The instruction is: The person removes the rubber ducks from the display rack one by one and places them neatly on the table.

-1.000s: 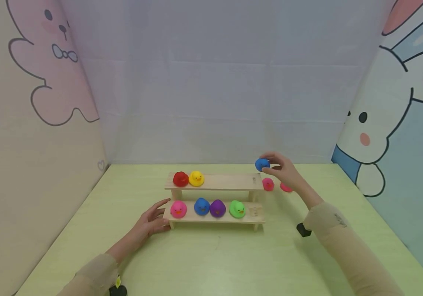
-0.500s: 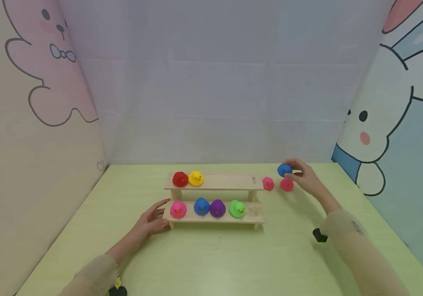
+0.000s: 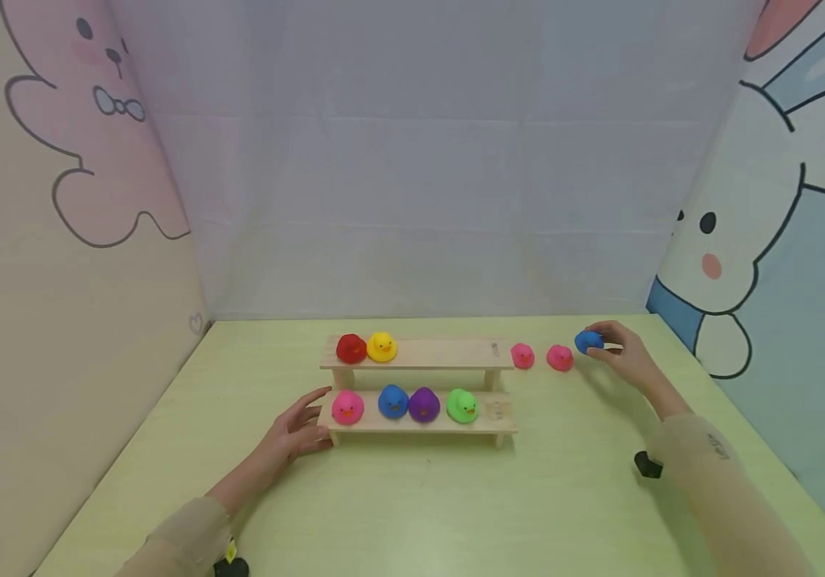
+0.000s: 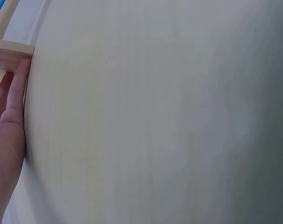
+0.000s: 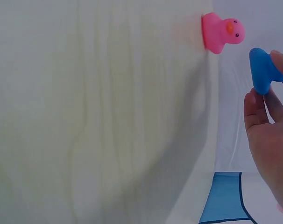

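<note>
My right hand (image 3: 632,361) pinches a blue rubber duck (image 3: 588,341) between thumb and fingers, above the table at the back right. In the right wrist view this duck (image 5: 260,70) is apart from the table, near a pink duck (image 5: 221,32). My left hand (image 3: 293,437) touches the left end of a two-tier wooden stand (image 3: 448,354), fingers extended; the left wrist view has fingertips against its end piece (image 4: 13,46). The upper tier bears a red duck (image 3: 351,349) and a yellow duck (image 3: 382,347). Below sit pink (image 3: 348,407), blue (image 3: 393,401), purple (image 3: 424,405) and green (image 3: 462,406) ducks.
Two pink ducks, a nearer one (image 3: 523,357) and one farther right (image 3: 560,358), lie on the pale green table (image 3: 412,513) right of the stand. A pale cloth wall (image 3: 412,200) rises behind, with cartoon-printed panels at both sides.
My right hand has carried the blue duck rightward and lower, from beside the upper tier to past the two pink ducks. My left hand stays at the stand.
</note>
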`<state>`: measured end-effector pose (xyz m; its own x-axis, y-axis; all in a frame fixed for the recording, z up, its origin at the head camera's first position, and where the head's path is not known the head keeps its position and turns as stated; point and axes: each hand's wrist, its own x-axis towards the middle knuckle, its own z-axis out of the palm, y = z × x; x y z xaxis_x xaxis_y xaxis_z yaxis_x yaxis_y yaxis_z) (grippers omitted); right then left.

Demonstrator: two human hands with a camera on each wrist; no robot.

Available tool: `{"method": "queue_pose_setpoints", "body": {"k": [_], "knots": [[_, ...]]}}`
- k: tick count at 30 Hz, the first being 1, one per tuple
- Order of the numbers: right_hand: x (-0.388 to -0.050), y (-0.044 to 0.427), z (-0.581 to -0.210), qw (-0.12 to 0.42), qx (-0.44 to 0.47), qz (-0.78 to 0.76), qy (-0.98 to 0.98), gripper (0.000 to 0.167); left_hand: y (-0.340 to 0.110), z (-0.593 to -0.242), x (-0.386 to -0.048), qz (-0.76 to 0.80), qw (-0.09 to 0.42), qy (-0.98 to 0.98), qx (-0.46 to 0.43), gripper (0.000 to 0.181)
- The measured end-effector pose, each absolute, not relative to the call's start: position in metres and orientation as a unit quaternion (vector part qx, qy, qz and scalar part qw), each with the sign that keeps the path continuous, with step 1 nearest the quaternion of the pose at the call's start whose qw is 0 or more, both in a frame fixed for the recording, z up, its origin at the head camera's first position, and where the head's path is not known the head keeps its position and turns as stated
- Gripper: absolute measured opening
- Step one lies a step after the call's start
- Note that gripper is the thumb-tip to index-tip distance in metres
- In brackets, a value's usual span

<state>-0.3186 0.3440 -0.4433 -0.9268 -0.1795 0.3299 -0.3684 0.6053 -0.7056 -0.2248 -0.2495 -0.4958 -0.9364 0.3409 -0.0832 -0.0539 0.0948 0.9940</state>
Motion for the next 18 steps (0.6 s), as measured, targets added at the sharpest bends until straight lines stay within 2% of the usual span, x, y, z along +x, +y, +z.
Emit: {"method": "queue_pose_setpoints", "body": {"k": [4,13,18], "knots": [[-0.322,0.356,-0.454,0.108,0.141,0.406,-0.896,0.04,-0.249,-0.496,-0.225,0.666,0.15,0.725,0.096,0.065],[-0.322,0.364,-0.461,0.045,0.109,0.425,-0.898,0.044,-0.25,-0.494,-0.223,0.668,0.15,0.724,0.091,0.066],[-0.321,0.374,-0.466,0.054,0.1,0.396,-0.911,0.042,-0.25,-0.493,-0.222,0.663,0.15,0.728,0.093,0.066]]}}
